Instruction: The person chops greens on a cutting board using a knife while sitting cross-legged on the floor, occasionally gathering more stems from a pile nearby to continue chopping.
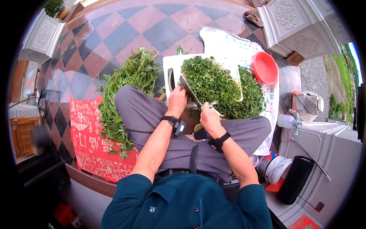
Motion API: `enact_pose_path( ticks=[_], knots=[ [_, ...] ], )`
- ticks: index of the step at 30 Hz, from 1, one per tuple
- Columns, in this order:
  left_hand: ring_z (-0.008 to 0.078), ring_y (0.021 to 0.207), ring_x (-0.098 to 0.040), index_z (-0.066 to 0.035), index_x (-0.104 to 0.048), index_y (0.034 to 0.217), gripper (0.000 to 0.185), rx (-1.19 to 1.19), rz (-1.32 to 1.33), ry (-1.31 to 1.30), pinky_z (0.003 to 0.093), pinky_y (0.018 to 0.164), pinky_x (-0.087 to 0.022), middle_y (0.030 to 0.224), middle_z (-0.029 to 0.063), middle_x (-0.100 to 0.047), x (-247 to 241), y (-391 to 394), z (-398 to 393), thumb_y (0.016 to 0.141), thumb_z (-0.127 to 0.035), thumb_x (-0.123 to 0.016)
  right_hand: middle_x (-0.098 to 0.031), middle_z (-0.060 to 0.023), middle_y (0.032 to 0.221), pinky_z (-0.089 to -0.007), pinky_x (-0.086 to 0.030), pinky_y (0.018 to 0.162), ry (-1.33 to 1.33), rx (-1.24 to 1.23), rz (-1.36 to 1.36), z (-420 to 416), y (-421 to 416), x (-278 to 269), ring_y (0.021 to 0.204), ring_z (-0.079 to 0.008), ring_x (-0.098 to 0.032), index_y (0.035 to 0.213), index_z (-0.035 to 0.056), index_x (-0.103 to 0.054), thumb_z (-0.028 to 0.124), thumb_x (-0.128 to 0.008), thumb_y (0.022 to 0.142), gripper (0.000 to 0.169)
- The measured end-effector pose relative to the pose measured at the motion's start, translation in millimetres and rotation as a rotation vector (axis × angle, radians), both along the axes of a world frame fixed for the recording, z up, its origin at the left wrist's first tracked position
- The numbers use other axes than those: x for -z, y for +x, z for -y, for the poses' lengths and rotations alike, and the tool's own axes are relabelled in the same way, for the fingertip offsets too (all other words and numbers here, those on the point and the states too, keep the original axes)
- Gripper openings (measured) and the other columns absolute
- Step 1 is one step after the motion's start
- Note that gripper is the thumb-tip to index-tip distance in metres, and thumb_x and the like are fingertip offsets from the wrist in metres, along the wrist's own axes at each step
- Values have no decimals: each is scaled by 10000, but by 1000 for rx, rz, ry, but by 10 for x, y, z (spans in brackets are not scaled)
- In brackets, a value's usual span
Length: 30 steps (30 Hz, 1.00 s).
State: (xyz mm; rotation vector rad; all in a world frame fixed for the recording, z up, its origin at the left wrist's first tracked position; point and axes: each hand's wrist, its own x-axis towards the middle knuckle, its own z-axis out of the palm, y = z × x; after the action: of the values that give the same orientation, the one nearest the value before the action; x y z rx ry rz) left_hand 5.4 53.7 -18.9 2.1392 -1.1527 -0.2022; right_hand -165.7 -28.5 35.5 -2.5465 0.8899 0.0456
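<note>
My right hand [211,117] grips a kitchen knife, whose long dark blade [190,91] slants up and left over the near edge of a white cutting board [173,61]. Close against the blade's left side is my left hand [177,100], its fingers bent; what lies under the fingertips is hidden. Chopped green leaves [207,77] cover most of the board. More chopped greens [251,94] are heaped beyond its right edge, on a white woven plastic sheet [223,40]. To the left lies a large pile of uncut leafy vines [128,74].
A red plastic basin [265,68] stands at the sheet's right side. Red printed paper [91,137] lies under part of the vines. Further right are a spray bottle [287,121], a white bucket [277,167] and a black speaker-like cylinder [296,180]. A carved pillar base [291,25] rises beyond.
</note>
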Motion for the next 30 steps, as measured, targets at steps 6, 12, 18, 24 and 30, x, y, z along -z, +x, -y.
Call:
enact_pose_path(
  ticks=[6,12,18,24,30],
  knots=[
    [404,907,-644,-1,-674,935,142,117,4,109,490,798,-537,989,172,-621,10,76,-70,798,-38,-679,-688,-264,741,-564,-561,662,6,29,25,30,539,146,717,-464,-698,1031,1,-468,65,-575,896,183],
    [238,845,-721,-40,-740,1032,210,-93,-365,-157,336,788,-565,972,119,-743,-108,90,-20,829,-27,-690,-661,-298,755,-600,-522,690,155,127,147,269,287,-31,751,-509,-665,1037,9,-461,165,-631,914,262],
    [269,964,-653,-66,-751,955,159,-13,-4,-313,399,867,-518,998,78,-680,-123,138,271,797,-47,-743,-652,-287,723,-597,-508,651,122,224,158,315,-80,-263,721,-505,-656,1032,16,-466,167,-612,934,231],
    [333,1022,-624,-56,-716,1020,195,93,-41,-150,435,890,-504,1028,114,-648,-11,58,249,826,-51,-711,-656,-266,714,-587,-525,630,28,152,67,245,-189,-292,697,-484,-665,1018,29,-464,177,-615,937,226],
    [380,970,-627,-25,-636,1039,188,-65,35,-75,481,833,-529,1025,159,-619,2,31,211,853,-37,-661,-669,-233,702,-559,-544,622,-72,-31,-26,237,-164,-280,666,-436,-685,995,19,-466,65,-573,903,149]
  ],
)
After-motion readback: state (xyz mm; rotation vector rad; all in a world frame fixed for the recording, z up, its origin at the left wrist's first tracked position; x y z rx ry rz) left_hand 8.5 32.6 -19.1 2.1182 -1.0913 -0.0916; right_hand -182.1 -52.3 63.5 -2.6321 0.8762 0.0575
